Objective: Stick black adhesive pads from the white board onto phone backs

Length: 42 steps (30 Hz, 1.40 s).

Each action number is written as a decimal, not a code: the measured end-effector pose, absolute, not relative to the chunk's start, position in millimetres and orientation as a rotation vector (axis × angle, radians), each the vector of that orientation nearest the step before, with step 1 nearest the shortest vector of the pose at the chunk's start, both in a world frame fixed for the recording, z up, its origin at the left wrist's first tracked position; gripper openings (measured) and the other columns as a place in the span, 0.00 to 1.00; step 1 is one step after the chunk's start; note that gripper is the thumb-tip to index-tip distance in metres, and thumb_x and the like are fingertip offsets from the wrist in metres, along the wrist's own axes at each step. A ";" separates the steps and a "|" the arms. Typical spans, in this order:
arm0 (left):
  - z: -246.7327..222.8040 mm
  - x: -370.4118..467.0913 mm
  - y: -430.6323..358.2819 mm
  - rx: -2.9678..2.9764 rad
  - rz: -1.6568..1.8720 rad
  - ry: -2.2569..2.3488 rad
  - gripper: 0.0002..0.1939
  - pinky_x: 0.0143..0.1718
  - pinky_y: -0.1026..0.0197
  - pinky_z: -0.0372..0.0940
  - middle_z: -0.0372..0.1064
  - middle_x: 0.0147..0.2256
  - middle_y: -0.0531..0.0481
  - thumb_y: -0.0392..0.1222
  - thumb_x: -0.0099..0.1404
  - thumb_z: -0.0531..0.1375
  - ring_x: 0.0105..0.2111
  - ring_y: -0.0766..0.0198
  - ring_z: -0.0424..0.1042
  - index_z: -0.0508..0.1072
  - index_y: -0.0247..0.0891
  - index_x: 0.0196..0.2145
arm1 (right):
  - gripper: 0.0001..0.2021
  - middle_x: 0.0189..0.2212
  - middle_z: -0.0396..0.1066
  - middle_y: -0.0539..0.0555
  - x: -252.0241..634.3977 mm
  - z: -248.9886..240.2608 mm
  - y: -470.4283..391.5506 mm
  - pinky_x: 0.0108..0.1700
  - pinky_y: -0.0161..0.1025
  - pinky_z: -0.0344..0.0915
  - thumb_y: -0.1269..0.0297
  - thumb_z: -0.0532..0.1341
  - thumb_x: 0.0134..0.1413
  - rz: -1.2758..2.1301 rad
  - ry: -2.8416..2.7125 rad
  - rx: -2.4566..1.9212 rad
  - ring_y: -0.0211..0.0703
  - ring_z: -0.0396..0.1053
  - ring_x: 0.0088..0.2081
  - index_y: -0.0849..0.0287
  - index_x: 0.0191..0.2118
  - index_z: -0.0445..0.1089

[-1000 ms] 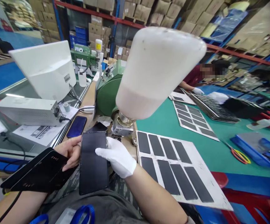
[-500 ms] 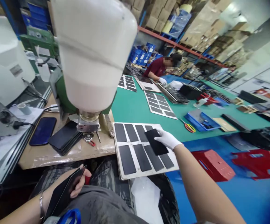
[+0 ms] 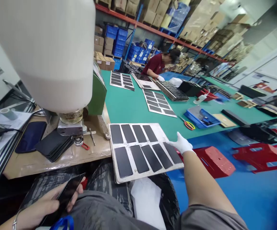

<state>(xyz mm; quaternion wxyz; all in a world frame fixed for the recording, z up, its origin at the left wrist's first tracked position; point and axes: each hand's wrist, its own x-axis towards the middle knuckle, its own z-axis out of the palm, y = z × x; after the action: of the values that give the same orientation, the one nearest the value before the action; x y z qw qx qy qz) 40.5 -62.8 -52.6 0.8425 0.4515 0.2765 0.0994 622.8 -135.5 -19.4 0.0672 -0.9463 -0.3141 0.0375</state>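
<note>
My bare left hand is closed around a thin black rectangular panel held low over my lap; whether more lie beneath it I cannot tell. My right hand, in a white glove, is at the right edge of a white board. Its thumb and fingers are apart, and no panel shows in it. Two rows of black panels lie on the board, and the rightmost panel of the front row is just beside the gloved fingers. To the left, a stack of black panels rests on the brown-covered bench.
A machine with a large white bottle stands at the left, near a blue phone-like slab. Across the green table are scissors, a blue tray and another panel board. A co-worker sits beyond. Red stools stand right.
My right hand has let go of its black panel, which now lies on the board, and has moved right. My left hand still holds its panel lower down. The view has shifted right.
</note>
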 end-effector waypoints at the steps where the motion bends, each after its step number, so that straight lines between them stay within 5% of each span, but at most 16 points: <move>1: -53.1 39.7 -61.2 0.988 0.214 0.604 0.38 0.37 0.56 0.62 0.68 0.40 0.48 0.67 0.46 0.61 0.33 0.58 0.64 0.69 0.47 0.53 | 0.44 0.55 0.59 0.73 613.1 -15.9 -127.1 0.55 0.61 0.52 0.50 0.66 0.38 0.121 -0.976 -2.791 0.69 0.55 0.58 0.67 0.60 0.54; 5: -64.7 37.8 -50.1 1.253 0.302 0.689 0.40 0.46 0.53 0.63 0.63 0.52 0.43 0.59 0.52 0.61 0.43 0.53 0.67 0.57 0.46 0.60 | 0.29 0.52 0.65 0.65 538.4 -4.1 -85.6 0.58 0.51 0.54 0.50 0.57 0.52 0.337 -1.241 -2.455 0.56 0.58 0.57 0.63 0.56 0.61; 9: -60.8 47.3 -37.2 1.847 0.420 0.855 0.43 0.58 0.46 0.53 0.54 0.60 0.41 0.50 0.51 0.64 0.57 0.47 0.58 0.52 0.43 0.62 | 0.23 0.44 0.72 0.55 413.6 -7.7 -63.7 0.51 0.41 0.63 0.47 0.52 0.56 0.761 -1.535 -2.074 0.43 0.69 0.47 0.56 0.49 0.69; 11: -48.6 55.8 -33.2 2.106 0.433 0.892 0.41 0.58 0.46 0.53 0.57 0.59 0.42 0.48 0.51 0.64 0.57 0.47 0.58 0.54 0.43 0.60 | 0.26 0.38 0.75 0.55 348.4 -14.6 -63.2 0.46 0.40 0.66 0.45 0.50 0.58 1.343 -1.727 -1.602 0.40 0.72 0.39 0.59 0.53 0.66; 13: -36.4 61.9 -30.9 2.269 0.420 0.870 0.39 0.56 0.47 0.57 0.60 0.56 0.42 0.48 0.50 0.65 0.55 0.47 0.61 0.57 0.43 0.59 | 0.36 0.42 0.72 0.59 294.0 -22.8 -65.2 0.49 0.43 0.64 0.39 0.52 0.53 1.762 -1.741 -1.127 0.44 0.70 0.43 0.64 0.57 0.60; 17: -29.6 56.8 -26.4 2.425 0.405 0.928 0.40 0.53 0.45 0.58 0.59 0.54 0.40 0.48 0.50 0.65 0.53 0.46 0.61 0.56 0.43 0.59 | 0.40 0.54 0.63 0.59 234.5 -35.8 -67.4 0.55 0.47 0.58 0.35 0.54 0.45 1.683 -1.540 -1.089 0.51 0.61 0.55 0.61 0.57 0.60; 26: -19.0 26.6 -6.0 2.318 0.342 1.018 0.48 0.55 0.42 0.52 0.58 0.56 0.39 0.51 0.45 0.69 0.55 0.43 0.57 0.54 0.45 0.61 | 0.25 0.52 0.68 0.57 243.1 -17.3 -69.2 0.58 0.50 0.58 0.53 0.61 0.53 1.690 -1.146 -1.016 0.50 0.65 0.53 0.61 0.54 0.65; 30: -20.5 18.5 7.3 1.858 0.441 0.886 0.56 0.56 0.44 0.51 0.53 0.59 0.37 0.61 0.42 0.68 0.57 0.43 0.55 0.49 0.43 0.63 | 0.16 0.46 0.72 0.56 289.5 -10.6 -72.0 0.55 0.51 0.63 0.55 0.57 0.57 1.300 -1.253 -1.257 0.49 0.69 0.49 0.55 0.48 0.70; 34: -28.4 33.3 12.4 1.356 0.545 0.524 0.58 0.40 0.57 0.61 0.66 0.47 0.38 0.71 0.39 0.62 0.40 0.56 0.67 0.54 0.36 0.61 | 0.13 0.44 0.72 0.57 329.1 -12.4 -75.5 0.59 0.56 0.55 0.55 0.65 0.45 0.965 -1.323 -1.418 0.55 0.66 0.52 0.50 0.38 0.74; 38: -33.6 69.2 14.2 0.923 0.549 0.429 0.41 0.20 0.66 0.50 0.70 0.25 0.46 0.71 0.51 0.54 0.18 0.71 0.58 0.71 0.28 0.45 | 0.11 0.36 0.74 0.59 331.3 -3.5 -72.6 0.52 0.58 0.63 0.53 0.66 0.43 0.866 -1.305 -1.497 0.56 0.71 0.42 0.49 0.35 0.74; 42: -30.4 88.2 13.8 0.818 0.418 0.361 0.28 0.13 0.66 0.41 0.71 0.19 0.46 0.63 0.59 0.53 0.09 0.74 0.51 0.70 0.31 0.35 | 0.11 0.27 0.73 0.56 312.2 13.0 -61.9 0.38 0.54 0.70 0.51 0.61 0.48 1.137 -1.100 -1.413 0.52 0.72 0.30 0.51 0.30 0.73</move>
<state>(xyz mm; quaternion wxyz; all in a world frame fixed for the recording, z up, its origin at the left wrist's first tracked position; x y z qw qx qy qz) 88.2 13.8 -30.4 0.8807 0.3926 0.1732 0.2006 312.2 -61.9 13.0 0.4883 -0.5813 -0.4525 0.4679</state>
